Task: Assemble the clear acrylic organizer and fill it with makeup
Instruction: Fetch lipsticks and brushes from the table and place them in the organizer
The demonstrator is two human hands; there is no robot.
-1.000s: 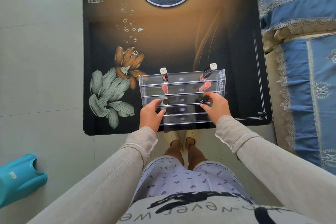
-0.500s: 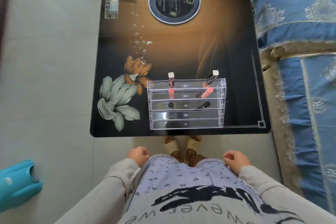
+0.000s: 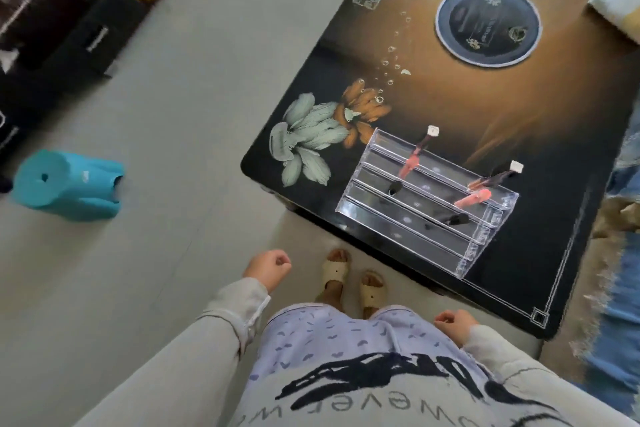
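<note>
Both of your hands hung clear of the table point(image 3: 519, 107), well apart from the work. Your left hand point(image 3: 268, 265) was out over the floor and your right hand point(image 3: 453, 322) sat beside your hip. On each, the fingers were loosely curled and held nothing.

The one clear acrylic organizer point(image 3: 367, 215) stood on the table near the front edge, skewed to that edge, with five stepped rows as far as could be counted. It held six makeup pieces, two in each of the three back rows:
- Two dark tubes with white caps, one on the left point(image 3: 431, 132) and one on the right point(image 3: 516, 167).
- Two coral tubes point(image 3: 410, 163) and point(image 3: 472, 199).
- Two short black pieces point(image 3: 393, 188) and point(image 3: 455, 218).

One round black disc point(image 3: 488, 24) lay further back on the table. Your two sandals point(image 3: 334, 274) stood just below the table's edge. One teal stool point(image 3: 69, 184) lay on the floor to your left.
</note>
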